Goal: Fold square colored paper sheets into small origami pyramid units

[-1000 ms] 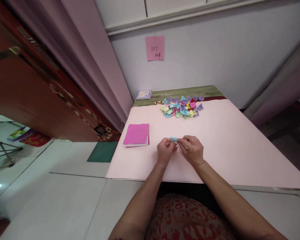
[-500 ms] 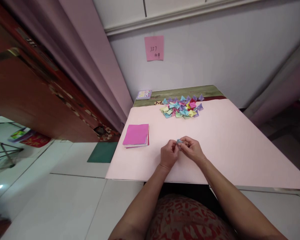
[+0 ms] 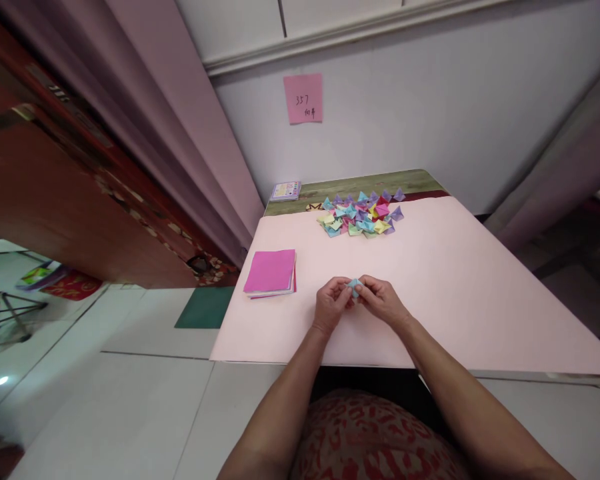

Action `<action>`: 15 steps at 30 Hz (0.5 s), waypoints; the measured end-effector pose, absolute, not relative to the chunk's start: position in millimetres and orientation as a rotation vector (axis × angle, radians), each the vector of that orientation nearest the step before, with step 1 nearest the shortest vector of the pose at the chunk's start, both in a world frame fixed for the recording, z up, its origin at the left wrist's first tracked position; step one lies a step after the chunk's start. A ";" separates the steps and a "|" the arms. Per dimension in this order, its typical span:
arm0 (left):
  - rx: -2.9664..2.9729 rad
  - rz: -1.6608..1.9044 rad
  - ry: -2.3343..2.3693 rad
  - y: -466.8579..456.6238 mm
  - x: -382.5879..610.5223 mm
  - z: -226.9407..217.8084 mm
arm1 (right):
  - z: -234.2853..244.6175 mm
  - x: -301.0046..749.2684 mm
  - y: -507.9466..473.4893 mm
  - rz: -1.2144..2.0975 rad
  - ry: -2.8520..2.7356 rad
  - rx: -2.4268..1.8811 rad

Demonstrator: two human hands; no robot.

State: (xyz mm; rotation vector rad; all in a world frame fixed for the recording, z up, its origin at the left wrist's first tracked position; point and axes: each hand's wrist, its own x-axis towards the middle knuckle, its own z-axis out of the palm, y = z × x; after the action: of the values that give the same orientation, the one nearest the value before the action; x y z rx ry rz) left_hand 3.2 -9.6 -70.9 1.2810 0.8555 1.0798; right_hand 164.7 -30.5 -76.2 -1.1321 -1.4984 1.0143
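A small folded piece of light blue origami paper (image 3: pixel 355 287) is pinched between both hands, just above the front part of the table. My left hand (image 3: pixel 332 301) grips its left side, thumb on top. On its right side, my right hand (image 3: pixel 381 299) holds it between thumb and fingers. Parts of the paper are covered by the fingertips. To the left lies a stack of square paper (image 3: pixel 270 271) with a magenta sheet on top. Farther back sits a heap of small folded paper pieces (image 3: pixel 363 217) in blue, purple, yellow, green and pink.
Pale pink paper covers the table (image 3: pixel 455 293), whose green back strip shows near the wall. A small pile of printed cards (image 3: pixel 286 191) lies at the back left corner. A pink note (image 3: pixel 303 99) hangs on the wall. Left of the table is a curtain (image 3: pixel 205 133).
The light blue paper has turned and now shows a wider, flatter face between the hands. My left hand has shifted slightly left and its fingers have opened out a little around the paper.
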 end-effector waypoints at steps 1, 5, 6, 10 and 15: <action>1.275 1.073 0.855 -9.3 3.3 -72.0 | -77.1 164.0 -30.3 1.011 -1.496 -1.129; 1.220 1.079 0.861 -8.3 4.6 -75.9 | -82.7 160.5 -29.4 0.973 -1.427 -1.158; 1.204 1.083 0.862 -8.1 5.1 -76.8 | -83.9 160.3 -28.8 0.956 -1.411 -1.174; 1.175 1.071 0.850 -6.7 6.7 -79.5 | -85.4 162.4 -23.8 1.059 -1.421 -1.171; 1.126 1.108 0.894 -3.7 5.7 -81.1 | -82.4 158.3 -21.3 1.082 -1.380 -1.185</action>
State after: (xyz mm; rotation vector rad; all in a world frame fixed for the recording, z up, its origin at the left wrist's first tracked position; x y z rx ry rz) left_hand 5.7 -3.7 -81.1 1.1258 0.8936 1.1079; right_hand 158.3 -21.3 -82.4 -1.1850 -1.3797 1.0816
